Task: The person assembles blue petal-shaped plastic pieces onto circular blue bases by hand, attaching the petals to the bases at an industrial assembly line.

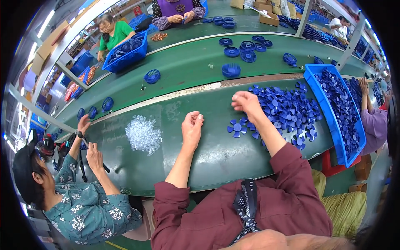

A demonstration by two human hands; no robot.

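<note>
My left hand point(192, 128) hovers over the green worktop point(166, 175), right of a pile of small clear plastic pieces point(143, 134). Its fingers are curled in with the thumb against them; anything between them is too small to make out. Farther right, my right hand point(248, 105) is raised beside a heap of blue fan blades point(287, 106), its fingers loosely bent and apart, with nothing visible in them. One blue fan blade point(237, 128) lies at the heap's left edge, below that hand. Beyond it, a round blue fan housing point(231, 71) sits on the green conveyor belt point(187, 75).
A blue crate point(333, 112) full of fan blades stands at the worktop's right end. More blue fan housings point(248, 56) lie along the belt. At left, a co-worker in a flowered shirt point(89, 212) holds a tool. Other people work across the belt and at far right.
</note>
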